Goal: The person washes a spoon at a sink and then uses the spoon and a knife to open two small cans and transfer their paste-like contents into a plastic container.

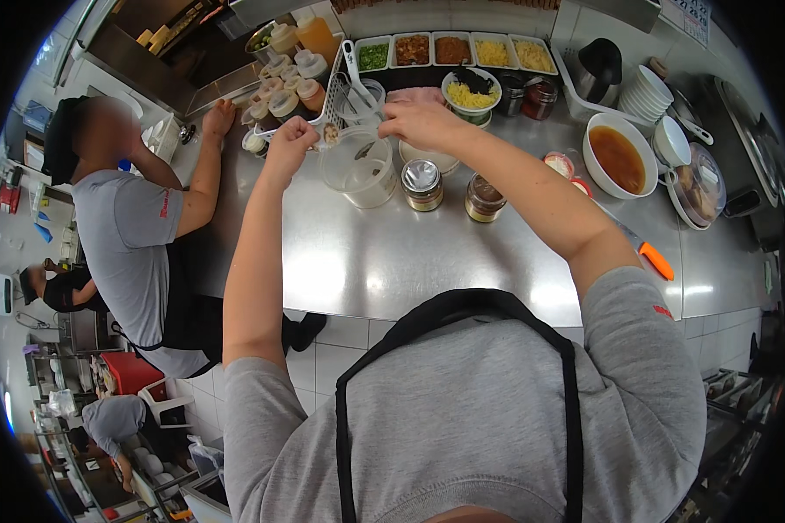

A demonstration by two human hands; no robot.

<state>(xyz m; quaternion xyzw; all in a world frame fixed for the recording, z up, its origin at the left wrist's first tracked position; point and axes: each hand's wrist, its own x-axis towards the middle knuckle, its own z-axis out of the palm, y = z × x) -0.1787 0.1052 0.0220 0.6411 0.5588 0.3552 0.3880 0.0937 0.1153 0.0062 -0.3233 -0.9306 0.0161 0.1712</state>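
My left hand [292,147] pinches what looks like a small utensil, with a clump of beige-brown bits [330,133] beside its fingertips. Both are at the left rim of a clear plastic tub [358,180]. Over the tub's right side, my right hand [418,124] has its fingers closed on what looks like a metal spoon [364,151], its bowl tilted down within the tub's outline. Fingers partly hide both grips. Right of the tub stand a jar with a silvery lid [422,185] and a jar with dark contents [485,198].
Squeeze bottles [291,98] crowd a white basket at left, near a co-worker [131,216] leaning on the counter. Topping trays [412,50] line the back. A bowl of shredded yellow food [471,98], a bowl of brown liquid [619,160] and an orange-handled knife [656,260] sit rightward.
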